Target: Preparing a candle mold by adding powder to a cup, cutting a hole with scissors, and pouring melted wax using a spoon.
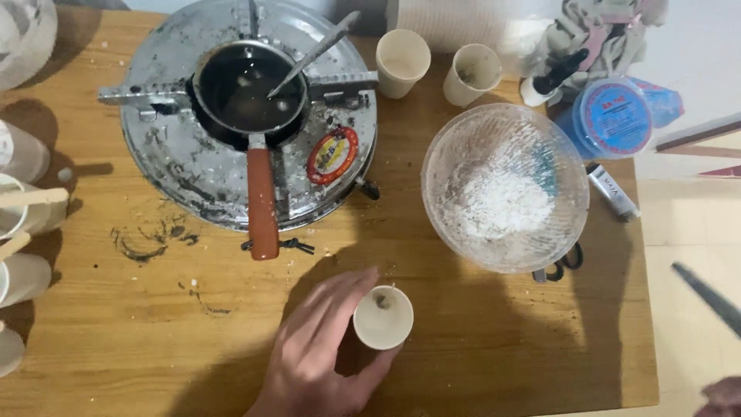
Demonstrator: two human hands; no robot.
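While the left hand (324, 351) wraps around a small pale paper cup (384, 316) low on the wooden surface (154, 340), thumb on the near side and fingers curled round the far side, the cup stands upright with something small and dark inside, too blurred to name. Straight beyond that hand sits a round metal stove (193, 170) with a little dark pan (247, 86) on top, its brown handle (262, 202) pointing back towards the hand and a metal spoon (312, 54) resting in the dark liquid. Just off to the right of the cup, a clear glass bowl (505, 185) holds white powder. Further away, two more paper cups (436, 66) stand side by side past the stove. Over at the bottom right corner, only a sliver of the right hand (724, 395) shows, and whether it is open or closed I cannot tell. It is well apart from the left hand.
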